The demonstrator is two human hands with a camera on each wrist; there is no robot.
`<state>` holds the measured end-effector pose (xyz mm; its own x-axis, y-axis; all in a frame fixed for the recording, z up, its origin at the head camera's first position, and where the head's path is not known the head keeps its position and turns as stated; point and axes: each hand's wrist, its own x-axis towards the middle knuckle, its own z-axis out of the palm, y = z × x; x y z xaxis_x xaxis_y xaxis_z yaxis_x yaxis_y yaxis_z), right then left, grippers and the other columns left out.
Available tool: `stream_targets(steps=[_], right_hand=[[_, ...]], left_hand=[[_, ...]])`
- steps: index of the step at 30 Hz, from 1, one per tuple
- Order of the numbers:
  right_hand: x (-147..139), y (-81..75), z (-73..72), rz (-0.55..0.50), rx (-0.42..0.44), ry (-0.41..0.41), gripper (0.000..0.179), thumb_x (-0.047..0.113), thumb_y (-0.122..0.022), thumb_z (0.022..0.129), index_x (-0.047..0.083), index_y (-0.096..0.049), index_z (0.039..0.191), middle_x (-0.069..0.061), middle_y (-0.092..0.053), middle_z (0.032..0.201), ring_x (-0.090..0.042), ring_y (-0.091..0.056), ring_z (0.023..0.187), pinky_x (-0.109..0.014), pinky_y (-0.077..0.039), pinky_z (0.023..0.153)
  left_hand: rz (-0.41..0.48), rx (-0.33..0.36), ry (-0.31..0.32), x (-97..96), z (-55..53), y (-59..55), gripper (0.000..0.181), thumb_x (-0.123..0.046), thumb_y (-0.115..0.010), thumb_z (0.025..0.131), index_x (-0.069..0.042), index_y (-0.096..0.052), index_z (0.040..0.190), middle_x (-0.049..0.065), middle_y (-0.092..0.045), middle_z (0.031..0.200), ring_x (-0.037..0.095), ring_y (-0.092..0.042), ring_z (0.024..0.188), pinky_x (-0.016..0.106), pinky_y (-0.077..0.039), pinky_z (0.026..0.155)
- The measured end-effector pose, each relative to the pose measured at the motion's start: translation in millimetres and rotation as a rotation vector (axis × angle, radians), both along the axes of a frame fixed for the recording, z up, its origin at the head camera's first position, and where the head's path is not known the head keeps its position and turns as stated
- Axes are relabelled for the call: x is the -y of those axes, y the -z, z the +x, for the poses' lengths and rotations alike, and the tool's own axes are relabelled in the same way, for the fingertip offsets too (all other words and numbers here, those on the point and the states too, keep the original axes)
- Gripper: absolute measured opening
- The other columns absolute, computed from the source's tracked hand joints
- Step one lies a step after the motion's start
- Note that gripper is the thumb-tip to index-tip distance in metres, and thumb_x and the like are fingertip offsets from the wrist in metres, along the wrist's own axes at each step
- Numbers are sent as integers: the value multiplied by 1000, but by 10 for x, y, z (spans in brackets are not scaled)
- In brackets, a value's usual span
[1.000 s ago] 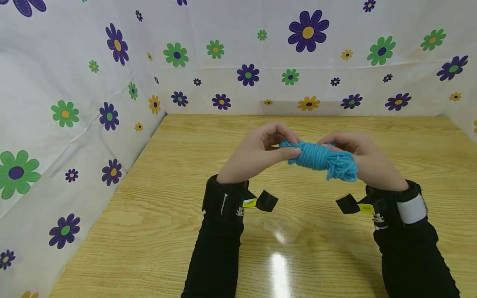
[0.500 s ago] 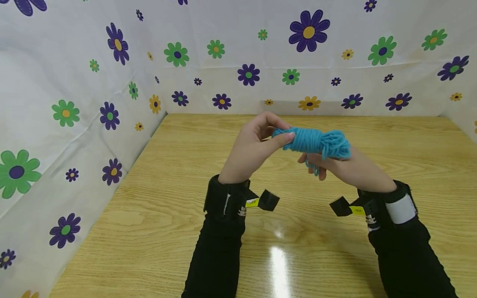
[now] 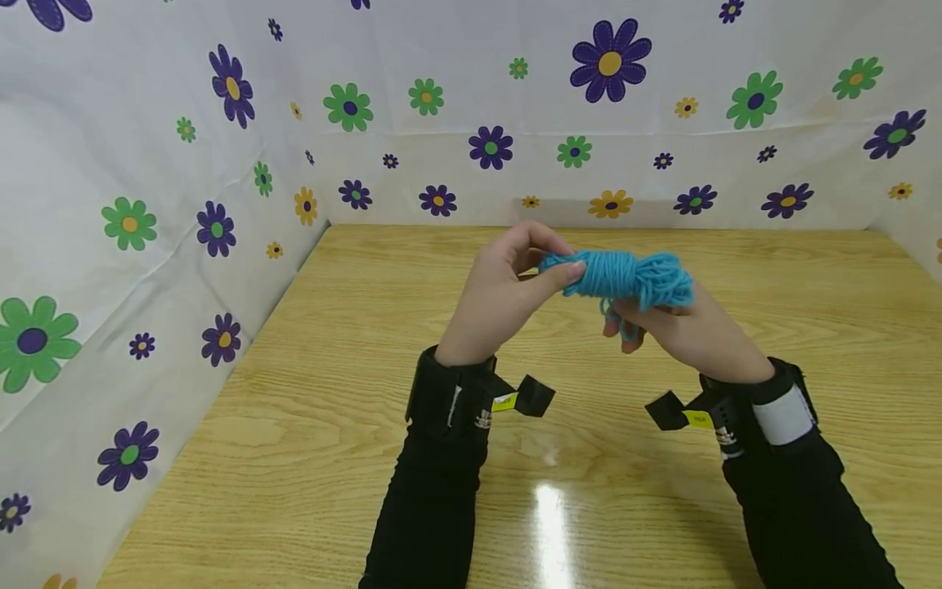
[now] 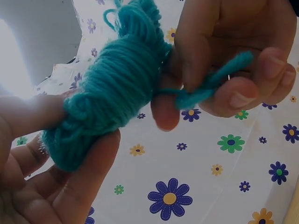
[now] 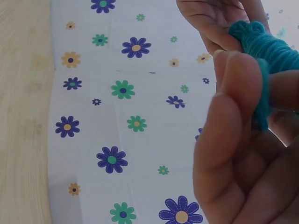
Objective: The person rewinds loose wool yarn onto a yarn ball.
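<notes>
A small skein of blue yarn [image 3: 614,275], wound tightly round its middle with loops at both ends, is held above the table. My left hand [image 3: 495,294] pinches its left end between thumb and fingers. My right hand [image 3: 695,334] is at the lower right side of the skein, partly behind it. In the left wrist view, a loose yarn end [image 4: 212,81] runs from the skein into the right hand's curled fingers. Those fingers also grip the strand in the right wrist view, where it is blurred.
The wooden table [image 3: 309,393] lies beneath both hands. White cloth with printed flowers [image 3: 412,82] rises behind the table and along its left side. Black straps [image 3: 452,393] with small cameras sit on both wrists.
The skein has moved up and slightly left with the left hand. My right hand has shifted from the skein's far side to below it and now holds the loose yarn end.
</notes>
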<state>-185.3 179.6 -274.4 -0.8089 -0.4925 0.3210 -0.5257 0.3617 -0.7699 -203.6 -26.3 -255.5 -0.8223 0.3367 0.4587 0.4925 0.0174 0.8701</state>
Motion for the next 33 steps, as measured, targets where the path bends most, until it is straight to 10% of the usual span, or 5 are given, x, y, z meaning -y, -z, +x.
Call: stream_targets(steps=[15, 33], right_hand=[[104, 79, -54, -195, 1, -143, 16, 0, -39, 98, -2, -54, 104, -12, -59, 80, -20, -53, 57, -23, -49, 52], [115, 98, -36, 142, 130, -119, 24, 13, -41, 100, 2, -63, 97, -9, -54, 68, -17, -52, 54, -30, -48, 53]], left_hand=[[24, -22, -51, -28, -5, 16, 11, -5, -63, 86, 0, -57, 94, 12, -59, 97, 19, -60, 89, 34, -50, 79], [60, -92, -196, -87, -12, 49, 14, -7, -64, 86, 0, -58, 95, 13, -60, 95, 18, -57, 91, 32, -50, 76]])
